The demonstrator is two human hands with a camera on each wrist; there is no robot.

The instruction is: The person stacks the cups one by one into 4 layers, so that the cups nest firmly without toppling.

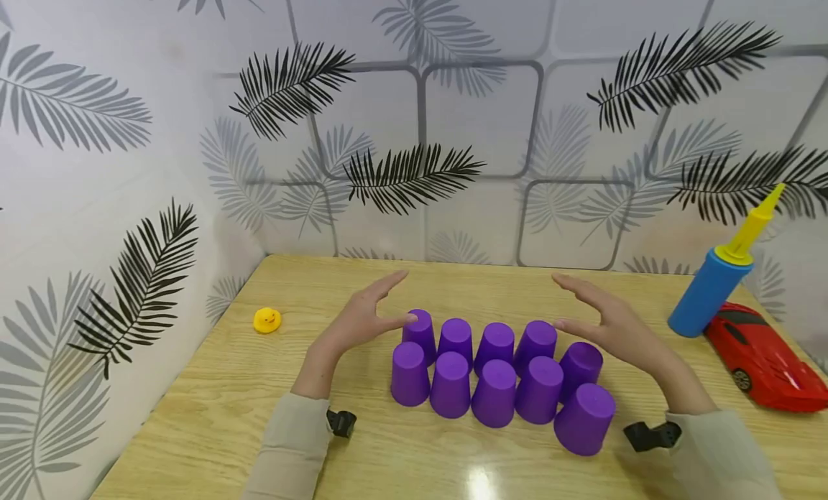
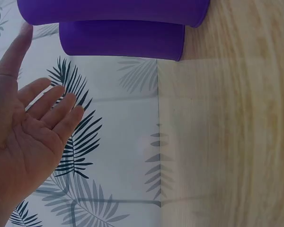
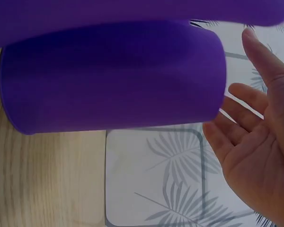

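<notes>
Two rows of upside-down purple cups (image 1: 451, 385) stand close together on the wooden table, several in each row. At the left end of the rows, my left hand (image 1: 356, 319) hovers with thumb and fingers spread apart, holding nothing. In the left wrist view the palm (image 2: 31, 137) is bare, beside two purple cups (image 2: 123, 40). Past the right end, my right hand (image 1: 611, 324) is likewise spread and holds nothing. The right wrist view has its fingers near the base of a purple cup (image 3: 118, 80); whether they touch it I cannot tell.
A small yellow rubber duck (image 1: 267, 320) sits at the table's left. On the right stand a blue hand pump (image 1: 708, 292) with a yellow nozzle and a red toy car (image 1: 766, 360). A patterned wall (image 1: 479, 220) borders the back of the wooden table (image 1: 213, 414).
</notes>
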